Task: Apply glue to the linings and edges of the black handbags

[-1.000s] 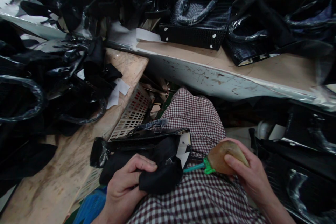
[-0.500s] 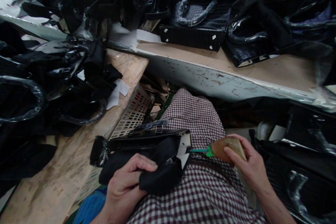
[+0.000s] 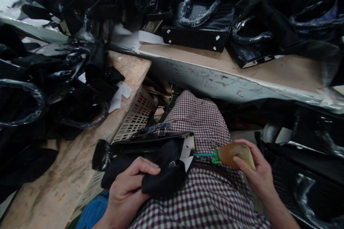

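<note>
A black bag (image 3: pixel 145 144) lies across my lap, its black cloth lining (image 3: pixel 168 179) pulled out toward me. My left hand (image 3: pixel 130 186) pinches that lining between thumb and fingers. At the bag's right end a pale strip (image 3: pixel 187 147) shows. My right hand (image 3: pixel 256 166) is wrapped round an amber squeeze bottle (image 3: pixel 232 154), held sideways. Its thin green nozzle (image 3: pixel 204 155) points left, and the tip is at the bag's pale end; whether it touches cannot be told.
Black bags with plastic-wrapped handles (image 3: pixel 199 14) fill the long bench (image 3: pixel 185 52) ahead. More black pieces cover the left table (image 3: pixel 67 164). A white plastic basket (image 3: pixel 139 109) stands beside it. Other black bags (image 3: pixel 309 161) lie at the right.
My right hand has turned the bottle slightly, and its body sits a little further right. The left hand and the bag have hardly moved.
</note>
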The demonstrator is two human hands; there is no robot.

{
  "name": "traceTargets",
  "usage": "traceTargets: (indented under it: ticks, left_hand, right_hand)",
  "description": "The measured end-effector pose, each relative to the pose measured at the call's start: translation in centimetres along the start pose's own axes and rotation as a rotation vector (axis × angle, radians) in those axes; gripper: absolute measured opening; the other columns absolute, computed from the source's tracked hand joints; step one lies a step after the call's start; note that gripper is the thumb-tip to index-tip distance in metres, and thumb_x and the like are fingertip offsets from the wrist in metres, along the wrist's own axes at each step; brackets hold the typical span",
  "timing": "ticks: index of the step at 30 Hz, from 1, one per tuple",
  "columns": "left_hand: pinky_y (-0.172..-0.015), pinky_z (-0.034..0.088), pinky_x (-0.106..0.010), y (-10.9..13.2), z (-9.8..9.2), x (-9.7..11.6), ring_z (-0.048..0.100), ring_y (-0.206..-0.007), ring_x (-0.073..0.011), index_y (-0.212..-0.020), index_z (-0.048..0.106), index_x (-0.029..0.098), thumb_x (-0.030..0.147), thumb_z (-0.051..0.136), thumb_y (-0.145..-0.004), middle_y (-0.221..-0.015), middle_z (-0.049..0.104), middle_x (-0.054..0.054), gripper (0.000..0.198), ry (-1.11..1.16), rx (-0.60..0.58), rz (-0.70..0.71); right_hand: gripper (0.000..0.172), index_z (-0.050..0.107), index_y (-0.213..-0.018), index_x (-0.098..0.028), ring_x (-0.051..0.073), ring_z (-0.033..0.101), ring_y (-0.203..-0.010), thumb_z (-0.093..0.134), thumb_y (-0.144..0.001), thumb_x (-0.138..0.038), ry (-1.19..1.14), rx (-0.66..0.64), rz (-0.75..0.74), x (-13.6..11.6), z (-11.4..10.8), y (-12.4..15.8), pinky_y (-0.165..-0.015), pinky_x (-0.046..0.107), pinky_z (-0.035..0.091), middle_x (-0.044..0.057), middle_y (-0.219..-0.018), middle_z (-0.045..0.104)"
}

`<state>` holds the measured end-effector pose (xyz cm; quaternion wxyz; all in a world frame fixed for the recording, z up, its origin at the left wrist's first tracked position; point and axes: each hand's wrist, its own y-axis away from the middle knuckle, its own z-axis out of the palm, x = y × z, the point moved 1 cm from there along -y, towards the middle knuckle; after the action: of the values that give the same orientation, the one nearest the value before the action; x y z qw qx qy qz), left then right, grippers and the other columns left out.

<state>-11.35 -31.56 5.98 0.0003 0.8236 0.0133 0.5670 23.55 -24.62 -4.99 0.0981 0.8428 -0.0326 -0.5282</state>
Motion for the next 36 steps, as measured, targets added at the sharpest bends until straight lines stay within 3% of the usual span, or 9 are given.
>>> traceTargets:
  ticks: [9,17,21,26,30,36]
  left_hand:
    - [-0.074,0.061,-0.025,0.1,-0.1,0.1,0.07,-0.082,-0.0177,-0.088,0.078,0.024,0.029,0.072,-0.089,-0.084,0.073,-0.005,0.008,-0.01,-0.003,0.008]
    - [-0.074,0.06,-0.025,-0.1,0.0,0.1,0.07,-0.081,-0.0176,-0.087,0.078,0.022,0.031,0.072,-0.088,-0.082,0.072,-0.005,0.011,-0.012,-0.008,0.014]
    - [-0.074,0.06,-0.026,0.0,0.0,0.0,0.07,-0.082,-0.0182,-0.086,0.078,0.023,0.03,0.072,-0.088,-0.083,0.072,-0.006,0.009,0.0,-0.005,0.008]
    - [-0.073,0.06,-0.026,-0.2,0.1,-0.1,0.07,-0.081,-0.0183,-0.088,0.077,0.022,0.027,0.073,-0.087,-0.083,0.072,-0.006,0.007,-0.007,-0.009,-0.006]
    - [-0.073,0.061,-0.026,-0.2,0.1,0.0,0.07,-0.08,-0.0185,-0.086,0.077,0.021,0.026,0.072,-0.088,-0.082,0.072,-0.006,0.007,-0.008,-0.005,0.006]
    - [-0.076,0.06,-0.025,-0.3,-0.1,-0.3,0.07,-0.085,-0.0176,-0.091,0.076,0.024,0.016,0.072,-0.086,-0.088,0.071,-0.004,0.011,-0.058,-0.029,0.04]
  right_hand:
    - [0.046,0.066,-0.112,-0.024,0.027,0.07,-0.09,0.076,-0.077,-0.052,-0.011,-0.044,0.197,-2.1,0.4,-0.5,-0.076,0.031,0.059,0.003,-0.102,0.073]
    - [0.053,0.065,-0.114,-0.022,0.026,0.067,-0.073,0.078,-0.074,-0.055,-0.214,-0.115,0.391,-3.9,0.3,0.3,-0.041,0.026,0.053,0.007,-0.097,0.071]
    - [0.057,0.063,-0.115,-0.022,0.025,0.065,-0.069,0.08,-0.072,-0.056,-0.316,-0.121,0.444,-4.5,0.9,1.1,-0.035,0.025,0.05,0.006,-0.095,0.069]
    - [0.054,0.065,-0.113,-0.022,0.028,0.068,-0.074,0.078,-0.073,-0.056,-0.2,-0.098,0.416,-3.7,0.7,0.6,-0.041,0.026,0.053,0.007,-0.096,0.072]
    - [0.053,0.066,-0.113,-0.022,0.029,0.07,-0.085,0.076,-0.074,-0.056,-0.05,-0.034,0.356,-2.1,0.3,-0.2,-0.058,0.029,0.059,0.006,-0.099,0.074]
    - [0.053,0.064,-0.112,-0.022,0.028,0.069,-0.094,0.077,-0.072,-0.054,-0.036,0.013,0.253,-1.0,0.5,0.0,-0.081,0.032,0.058,0.005,-0.104,0.073]
